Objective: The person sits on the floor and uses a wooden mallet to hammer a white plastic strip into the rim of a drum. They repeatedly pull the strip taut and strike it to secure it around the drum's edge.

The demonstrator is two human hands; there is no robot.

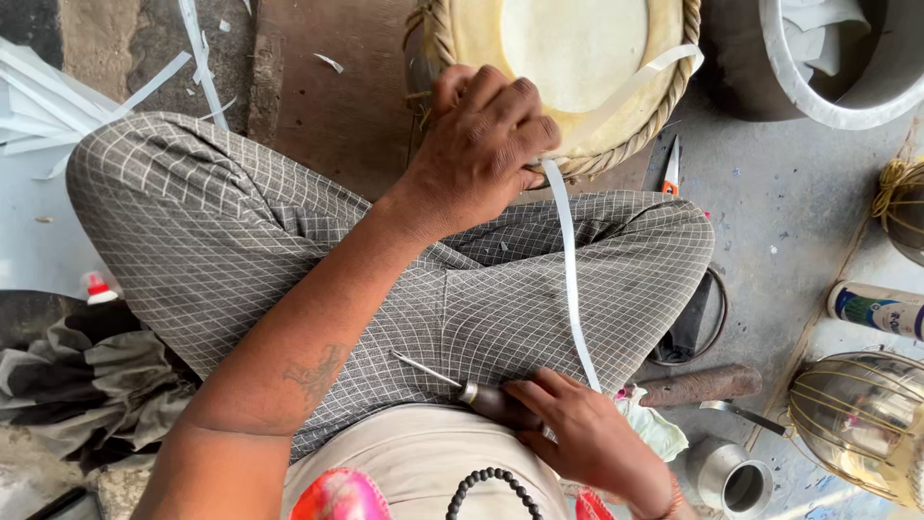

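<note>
drum lacing, one item: left hand (478,144) pinches white strap (570,279) at drum (568,58) rim by the floor's far edge, right hand (587,433) closed on awl (472,388) over lap; best keep strap taut, flat, untwisted.

Drum (568,48): smooth matt skin head, rough braided rope rim. Strap (570,279): glossy white plastic. Awl (472,388): bright metal spike, dark wooden handle. Trousers (241,231): checked woven cloth. Floor (799,212): rough grey concrete.
</note>
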